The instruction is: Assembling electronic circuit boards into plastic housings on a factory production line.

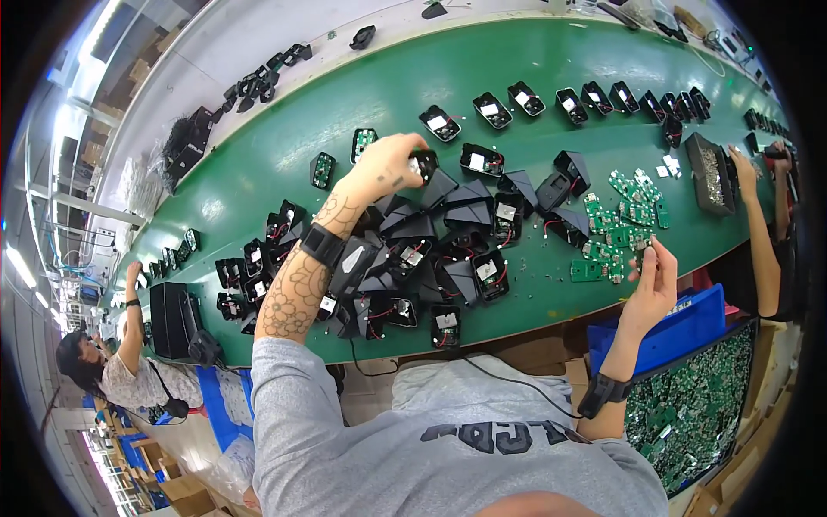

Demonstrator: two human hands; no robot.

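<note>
My left hand (389,169) is closed around a small black plastic housing (423,165), held over the far edge of a heap of similar housings (413,226). Its fingers hide part of that housing. Many housings in the heap show white blocks and red wires inside. At the right, my right hand (652,291) is beside a pile of green circuit boards (622,211), its fingers drawn together near the boards. What lies between those fingertips is too small to make out. Beyond my left hand, two housings with green boards inside (322,171) lie on the green table (284,164).
Open housings (441,123) stand in a row along the far side. A dark bin of small parts (709,172) is at the right, near a co-worker's arm (758,215). Below sit a blue bin (698,319) and a tray of boards (689,409). Another person (129,366) works at left.
</note>
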